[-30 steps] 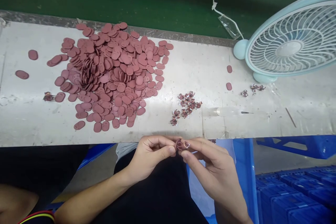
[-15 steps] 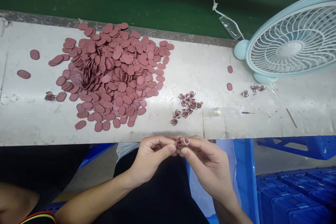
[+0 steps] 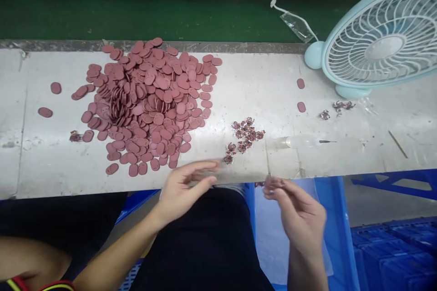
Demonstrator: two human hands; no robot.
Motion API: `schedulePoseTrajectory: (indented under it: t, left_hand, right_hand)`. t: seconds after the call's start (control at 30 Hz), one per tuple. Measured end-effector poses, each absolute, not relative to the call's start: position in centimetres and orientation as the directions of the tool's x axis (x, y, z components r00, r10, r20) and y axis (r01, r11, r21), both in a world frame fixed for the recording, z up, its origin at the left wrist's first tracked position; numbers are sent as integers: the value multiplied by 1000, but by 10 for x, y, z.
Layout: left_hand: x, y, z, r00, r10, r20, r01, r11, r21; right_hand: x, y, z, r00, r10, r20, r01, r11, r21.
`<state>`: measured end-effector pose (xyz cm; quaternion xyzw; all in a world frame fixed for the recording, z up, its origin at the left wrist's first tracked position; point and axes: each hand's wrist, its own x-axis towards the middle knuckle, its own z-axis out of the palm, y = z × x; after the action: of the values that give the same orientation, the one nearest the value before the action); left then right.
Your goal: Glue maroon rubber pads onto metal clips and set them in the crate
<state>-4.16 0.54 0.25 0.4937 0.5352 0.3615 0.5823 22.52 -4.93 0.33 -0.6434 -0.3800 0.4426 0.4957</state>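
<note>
My left hand (image 3: 184, 193) is at the table's front edge with thumb and fingers apart and nothing between them. Just beyond its fingertips lies a small cluster of reddish-brown, claw-like parts (image 3: 247, 134) with silvery edges. Farther right, over a blue bin lined with a pale sheet (image 3: 273, 236), my right hand (image 3: 302, 216) pinches a small reddish-brown part (image 3: 272, 183). Motion blurs that part, so its details are unclear. A big heap of flat, oval, dull-red pieces (image 3: 160, 100) covers the table left of the cluster.
A light-blue fan (image 3: 382, 50) stands at the back right. A translucent bottle with a thin dark tip (image 3: 302, 142) lies on the white table (image 3: 239, 91). Blue crates (image 3: 396, 250) are at lower right. Another person's arm (image 3: 30, 254) shows at lower left.
My hands have parted. The left has let go and moved left, its fingers opening. The right has carried the small part rightward over the bin. The camera view has turned slightly.
</note>
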Motion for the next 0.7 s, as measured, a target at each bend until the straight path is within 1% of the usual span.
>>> schedulePoseTrajectory:
  t: [0.03,0.07,0.1,0.13,0.17,0.2,0.23,0.27,0.33,0.43,0.57,0.7]
  left_hand:
    - [-55,12,1,145,982,-124,338,69,939]
    - [-69,19,0,169,986,-6,547,-89,833]
    - [-81,24,-3,209,976,56,709,-191,679]
    - [-92,28,-6,264,962,61,811,-256,526]
    - [-100,31,-10,329,943,60,852,-323,412]
    - [-106,32,-14,394,918,48,858,-386,340]
    - [-109,32,-17,450,892,38,847,-440,300]
    - [-110,31,-21,482,875,37,835,-472,282]
    - [-107,27,-25,520,853,47,809,-509,295]
    - [-97,23,-27,544,836,74,780,-537,322]
    - [-91,26,-30,571,815,102,760,-571,311]
    - [-88,30,-32,563,818,120,730,-560,391]
  right_hand:
    - [243,-57,-5,429,890,-153,88,-210,-974]
    - [263,-65,-14,535,838,-107,130,-207,-970]
    - [284,-73,-23,629,775,-57,173,-211,-962]
    - [305,-81,-32,701,713,-16,222,-240,-945]
    - [326,-88,-41,747,664,5,272,-298,-915]
    - [345,-95,-51,771,637,14,298,-342,-891]
    - [363,-100,-62,784,621,13,317,-383,-868]
    - [380,-105,-73,792,610,10,337,-424,-840]
    - [406,-110,-100,783,621,-37,373,-515,-772]
    - [426,-108,-143,717,677,-165,441,-624,-645]
    - [434,-93,-186,618,729,-293,560,-670,-487]
    - [439,-83,-201,581,732,-356,647,-681,-343]
